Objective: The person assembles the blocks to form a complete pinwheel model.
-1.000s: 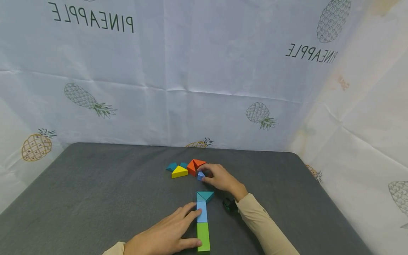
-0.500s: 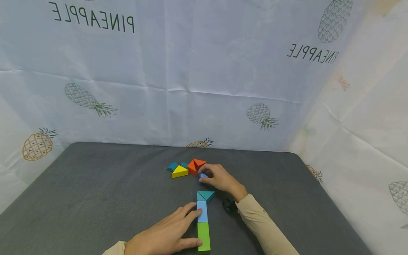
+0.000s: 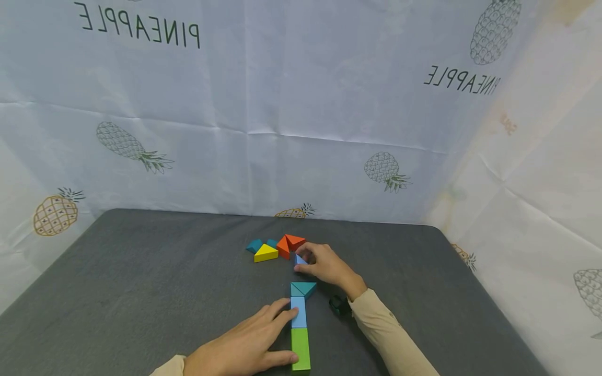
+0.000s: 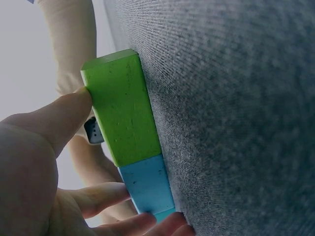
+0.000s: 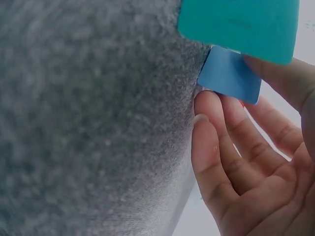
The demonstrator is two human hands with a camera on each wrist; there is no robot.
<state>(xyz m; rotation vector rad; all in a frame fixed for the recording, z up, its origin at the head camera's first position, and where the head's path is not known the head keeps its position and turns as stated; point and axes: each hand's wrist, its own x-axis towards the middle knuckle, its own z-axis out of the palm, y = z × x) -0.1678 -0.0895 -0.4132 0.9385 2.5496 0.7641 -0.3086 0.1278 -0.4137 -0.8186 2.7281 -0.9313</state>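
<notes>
My right hand point(image 3: 328, 265) pinches a small blue triangular block point(image 3: 299, 260) between thumb and fingers, low over the cloth. The right wrist view shows the thumb on one edge of this block point(image 5: 229, 73) and fingertips at another. My left hand point(image 3: 246, 339) lies along a row of blocks, its fingers loosely spread. Its thumb touches the side of a green rectangular block point(image 4: 123, 108), and fingertips touch a light blue block point(image 4: 147, 182) joined end to end with it. Two teal triangular blocks point(image 3: 303, 289) cap the row's far end.
Beyond the right hand lie orange-red triangular blocks point(image 3: 284, 247), a yellow triangular block point(image 3: 266, 254) and dark teal blocks point(image 3: 254, 246). Dark grey cloth point(image 3: 141, 282) covers the table. A patterned white curtain point(image 3: 301, 94) hangs behind it. A black band point(image 3: 338, 304) is at the right wrist.
The small blue triangular block has turned and shifted slightly right in my right hand's fingers. My left hand and the row of blocks have stayed put.
</notes>
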